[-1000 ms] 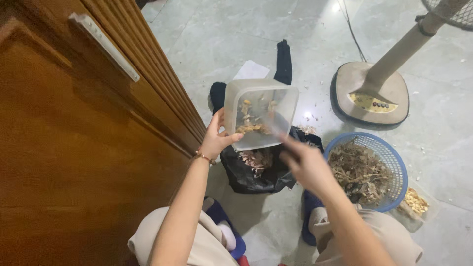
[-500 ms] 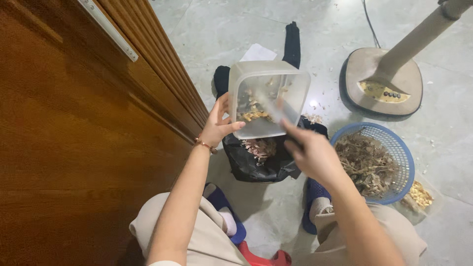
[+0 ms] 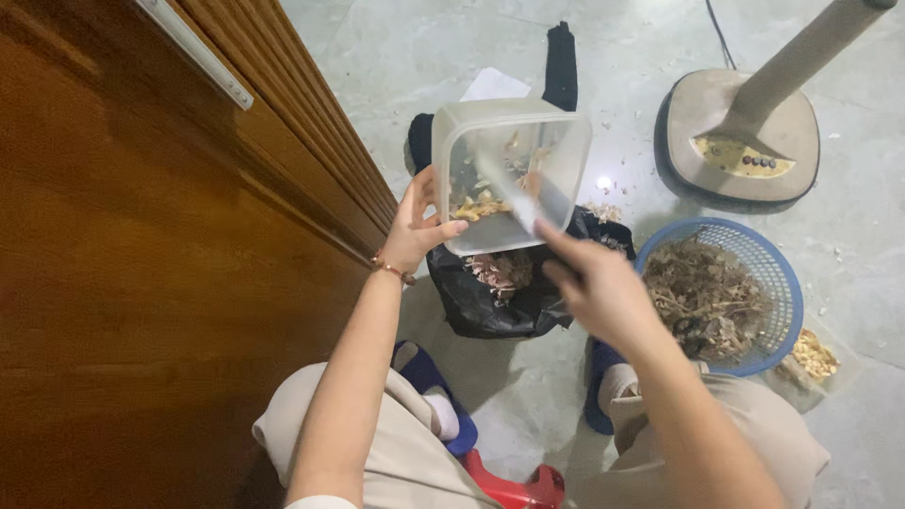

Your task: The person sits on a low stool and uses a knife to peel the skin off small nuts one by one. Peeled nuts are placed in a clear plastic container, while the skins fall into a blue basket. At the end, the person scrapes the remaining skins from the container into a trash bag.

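Hidden or unclear: the object in the right hand (image 3: 603,287) is blurred where it enters the container; it reads as a pale, flat blade or scraper (image 3: 509,198), kind not certain. Its handle is covered by the fingers. The fan base (image 3: 740,141) is cut off at the top edge, its pole running out of view. A small tub of yellowish bits (image 3: 813,356) is partly behind the blue basket (image 3: 782,283).

Left hand (image 3: 415,226): grasping the clear plastic container (image 3: 556,141) by its near left wall, thumb across the front, fingers behind. Container is tilted, mouth toward the camera, held above the black bag (image 3: 495,302) on the floor. Tan scraps cling to its lower inside wall.

Right hand: clenched round the pale tool, whose tip is inside the container.

Black bag lies open, pinkish scraps inside. Blue basket, just right of the bag, holds dry brown peelings. Wooden cabinet (image 3: 141,283) stands on the left.
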